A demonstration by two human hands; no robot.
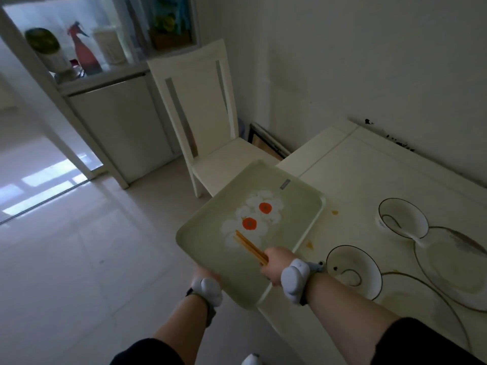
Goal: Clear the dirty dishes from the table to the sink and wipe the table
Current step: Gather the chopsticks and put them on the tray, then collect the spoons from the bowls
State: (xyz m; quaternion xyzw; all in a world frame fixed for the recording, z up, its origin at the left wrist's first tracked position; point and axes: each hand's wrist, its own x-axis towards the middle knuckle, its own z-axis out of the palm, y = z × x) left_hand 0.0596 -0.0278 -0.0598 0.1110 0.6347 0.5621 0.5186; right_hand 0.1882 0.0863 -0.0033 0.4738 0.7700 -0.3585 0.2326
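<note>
A pale green tray [210,256] printed with white and orange flowers juts over the table's left edge. My left hand [204,276] grips its near left rim. My right hand [274,262] holds a pair of orange chopsticks [250,246] whose tips lie on the tray. On the cream table [350,167] stand two white bowls with dark rims, one [354,271] just right of my right wrist, the other [403,217] farther back with a white spoon [411,233] in it. Two large plates [453,267] [421,312] lie at the right.
Small yellow food scraps [309,244] lie on the table beside the tray. A white chair [208,122] stands at the table's far end, against the wall. A white cabinet [118,122] with bottles on its shelf lies beyond, and open tiled floor [79,246] to the left.
</note>
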